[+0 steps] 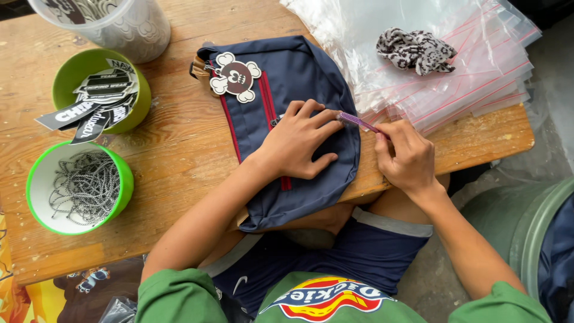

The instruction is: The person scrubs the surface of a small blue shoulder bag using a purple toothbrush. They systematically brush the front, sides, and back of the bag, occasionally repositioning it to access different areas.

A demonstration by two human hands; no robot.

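**Hands at work on a navy bag at a wooden table**

A navy blue bag [299,78] with red zip lines lies on the wooden table [179,149], its lower end hanging over the table's near edge above the person's lap. The left hand [296,143] lies flat on the bag, fingers spread and pressing the fabric, gripping nothing. The right hand [406,158] is closed around a thin purple tool [357,121], pinched between thumb and fingers, whose tip meets the bag's right edge just beside the left fingertips. A brown and cream skull-and-bones tag [236,76] hangs at the bag's upper left corner. To the right lies a stack of clear zip bags [478,66] with a black-and-white patterned cloth [415,51] on top. At the left stand a green bowl of ball chains [81,186], a green bowl of black labels [101,90] and a clear plastic tub [113,21]
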